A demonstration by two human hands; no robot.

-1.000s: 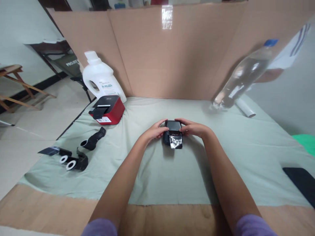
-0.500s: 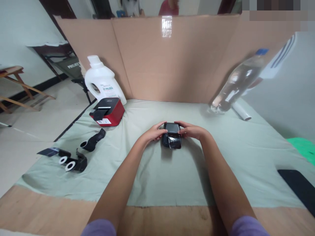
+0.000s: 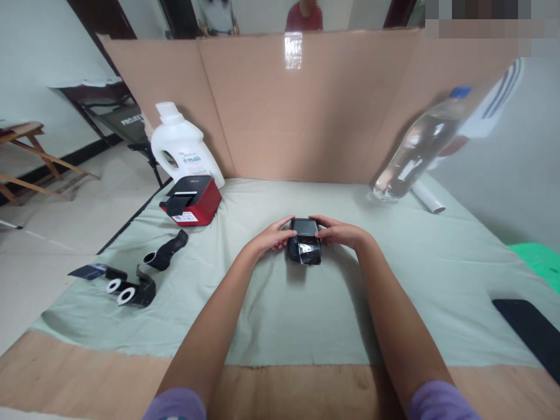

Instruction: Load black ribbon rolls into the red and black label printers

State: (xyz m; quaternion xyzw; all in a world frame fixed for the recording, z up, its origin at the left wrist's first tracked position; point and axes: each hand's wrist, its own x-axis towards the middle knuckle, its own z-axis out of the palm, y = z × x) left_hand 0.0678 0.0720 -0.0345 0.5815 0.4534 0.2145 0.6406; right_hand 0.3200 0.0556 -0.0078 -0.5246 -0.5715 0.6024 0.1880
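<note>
Head view: at the far left I see a wooden stool [image 3: 24, 133] on the floor beyond the cloth [image 3: 280, 321]. On the cloth's left side I have a pair of black rolls with white cores [image 3: 139, 290], and slightly farther right a single black roll with its end trailing [image 3: 165, 252]. Beyond these sits a red-and-black label printer [image 3: 199, 201], with a white detergent jug [image 3: 186, 146] just behind it against the cardboard panel [image 3: 301, 116].

At the middle, I have the left hand [image 3: 275, 235] gripping the left edge of a dark handheld device [image 3: 301, 238], its thumb by the near left corner of the screen [image 3: 305, 226]. The device lies directly between the two hands, its screen toward the far end and a glossy black strip [image 3: 310, 252] hanging from its near side. I judge its long axis to run near to far, so each hand meets it from the side and neither is clearly nearer. From the left hand it lies to the right; from the right hand [image 3: 341, 233], which grips its right edge with thumb and fingers, it lies to the left. I cannot tell whether its underside rests on the cloth or hangs just above it.

Well to the right, at the far side, a clear plastic bottle with a blue cap [image 3: 417, 149] leans beside a white tube [image 3: 429, 198]. A dark flat slab [image 3: 527, 332] lies at the near right.
</note>
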